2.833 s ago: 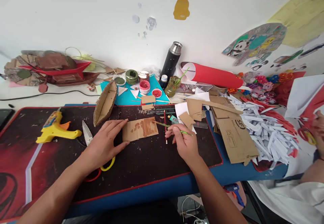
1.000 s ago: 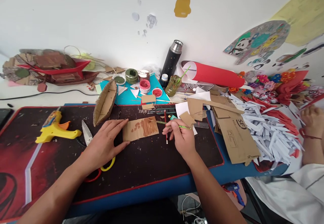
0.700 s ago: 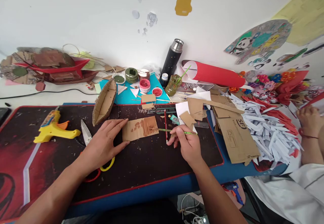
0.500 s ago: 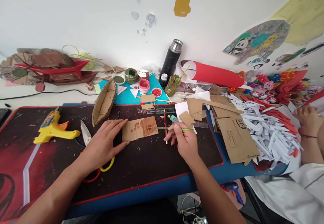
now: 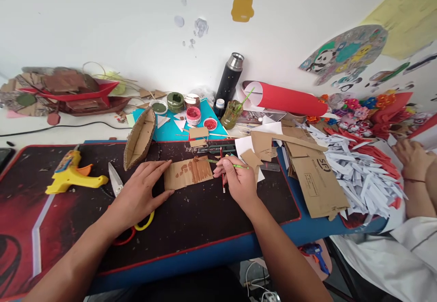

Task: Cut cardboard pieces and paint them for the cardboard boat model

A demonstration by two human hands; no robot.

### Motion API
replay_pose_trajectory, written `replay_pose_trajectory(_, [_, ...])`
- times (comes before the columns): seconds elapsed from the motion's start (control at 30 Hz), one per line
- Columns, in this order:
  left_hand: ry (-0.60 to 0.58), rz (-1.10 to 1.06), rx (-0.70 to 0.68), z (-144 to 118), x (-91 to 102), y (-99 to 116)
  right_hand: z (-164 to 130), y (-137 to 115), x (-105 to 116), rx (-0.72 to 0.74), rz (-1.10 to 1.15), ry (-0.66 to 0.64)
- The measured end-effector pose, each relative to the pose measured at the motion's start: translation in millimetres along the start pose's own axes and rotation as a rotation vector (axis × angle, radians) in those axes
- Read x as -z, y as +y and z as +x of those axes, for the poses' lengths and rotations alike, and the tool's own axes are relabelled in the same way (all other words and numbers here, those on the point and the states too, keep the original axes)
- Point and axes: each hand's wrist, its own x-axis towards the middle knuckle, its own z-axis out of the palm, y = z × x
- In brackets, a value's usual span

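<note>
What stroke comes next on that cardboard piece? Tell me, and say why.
Probably draw the brush leftward: its tip sits at the top right edge of the cardboard piece, whose left part is only blotchy brown. The left hand pins it flat; the right hand grips the brush.

You face a white wall (image 5: pixel 102 19) with a yellow sticker (image 5: pixel 242 5), panda cutout (image 5: pixel 341 51) at right, blue-edged counter (image 5: pixel 205 256) under a dark mat (image 5: pixel 205 211), even daylight.
</note>
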Motion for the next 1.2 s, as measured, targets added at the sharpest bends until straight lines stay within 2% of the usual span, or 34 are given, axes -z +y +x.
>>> replay_pose_trajectory(0.6, [0.008, 0.019, -0.014, -0.7, -1.4, -1.5, -1.7, 4.5, 12.9, -0.075, 0.056, 0.106])
replay_pose_trajectory(1.2, [0.011, 0.006, -0.008, 0.4, -1.8, -1.3, -34.1, -3.9, 29.1, -0.082, 0.047, 0.126])
